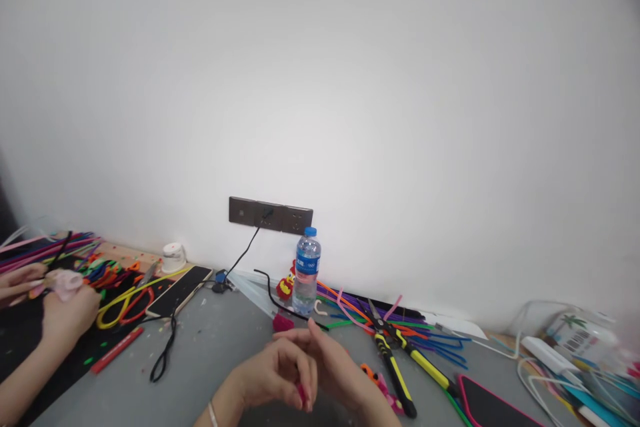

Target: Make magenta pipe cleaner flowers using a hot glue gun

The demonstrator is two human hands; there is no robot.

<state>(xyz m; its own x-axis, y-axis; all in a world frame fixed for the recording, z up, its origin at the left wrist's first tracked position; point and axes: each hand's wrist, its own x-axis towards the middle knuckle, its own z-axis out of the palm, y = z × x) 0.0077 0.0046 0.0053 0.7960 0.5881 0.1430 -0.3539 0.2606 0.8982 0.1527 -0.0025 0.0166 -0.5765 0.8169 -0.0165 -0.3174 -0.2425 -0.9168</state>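
My left hand is closed in a pinch on a small magenta piece, mostly covered by the fingertips. Right beside it, my right hand has its fingers stretched out and partly hidden behind the left one. Just beyond my hands lies a fuzzy magenta piece. A water bottle with a blue cap stands upright past it, in front of a small red and yellow figure. Orange and pink fuzzy pieces lie close to my right wrist.
Yellow-black pliers and several coloured pipe cleaners lie to the right, near a pink-edged phone. Leftward are another phone, scissors, a red marker and another person's hands. A wall closes the back.
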